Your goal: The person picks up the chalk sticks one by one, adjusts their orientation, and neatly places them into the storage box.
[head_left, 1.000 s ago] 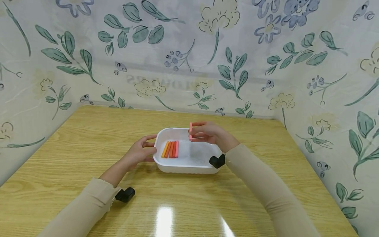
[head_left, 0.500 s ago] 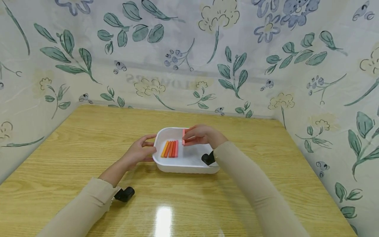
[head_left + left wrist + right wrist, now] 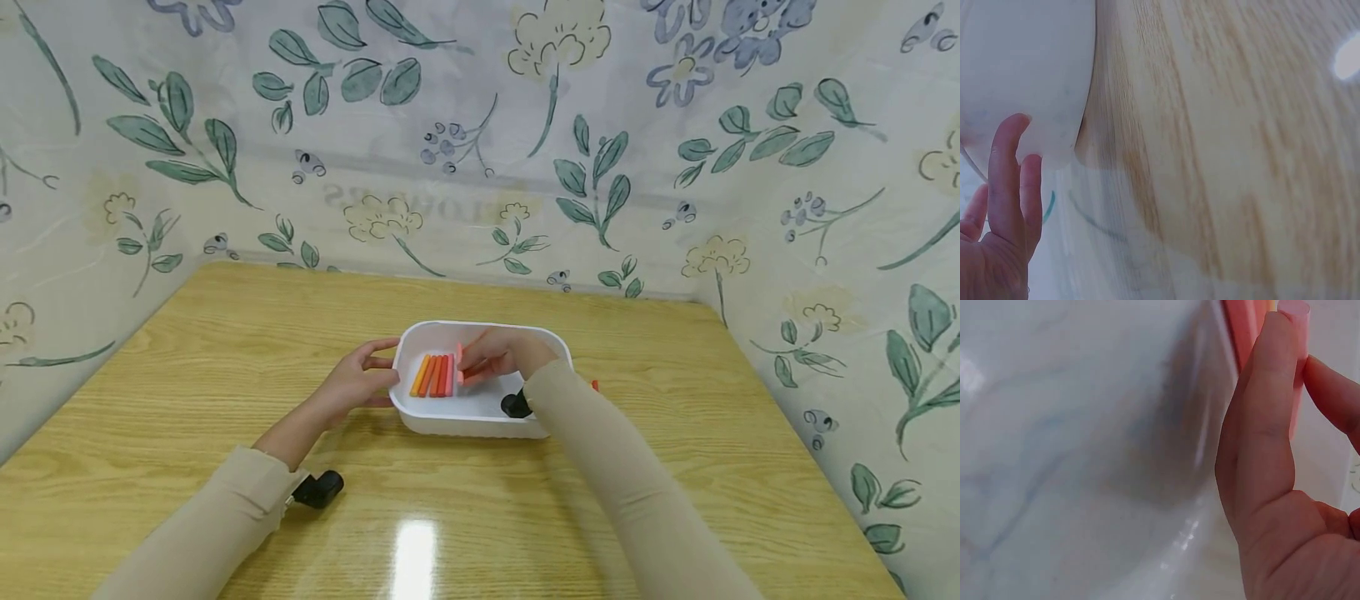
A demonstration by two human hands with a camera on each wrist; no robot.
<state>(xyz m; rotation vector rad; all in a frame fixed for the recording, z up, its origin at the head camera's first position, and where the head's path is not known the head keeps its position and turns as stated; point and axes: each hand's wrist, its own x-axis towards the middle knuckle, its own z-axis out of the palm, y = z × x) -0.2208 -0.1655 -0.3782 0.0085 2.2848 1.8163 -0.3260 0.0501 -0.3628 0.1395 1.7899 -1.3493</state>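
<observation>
A white tray [image 3: 472, 427] with rounded corners stands on the table. At its left end lies a row of several sticks [image 3: 435, 377], running from yellow through orange and red to pink. My right hand [image 3: 501, 352] is inside the tray, pinching a pink crayon-like stick [image 3: 460, 353] between thumb and fingers, just right of the row. The right wrist view shows the flat round end of this pink stick [image 3: 1301, 328] above the fingertips. My left hand [image 3: 356, 379] rests at the tray's left end, thumb at the rim and fingers spread along the outer wall [image 3: 1029, 56].
A small red tip [image 3: 595, 385] shows beyond my right sleeve, the rest of it hidden. The wood-grain table [image 3: 285, 325] ends at a flowered cloth backdrop [image 3: 480, 167]. Black wrist cameras [image 3: 318, 490] sit at both cuffs.
My right hand has moved left and down into the tray with the pink stick, bringing it beside the row. The red tip has come into view. My left hand stays at the tray's end.
</observation>
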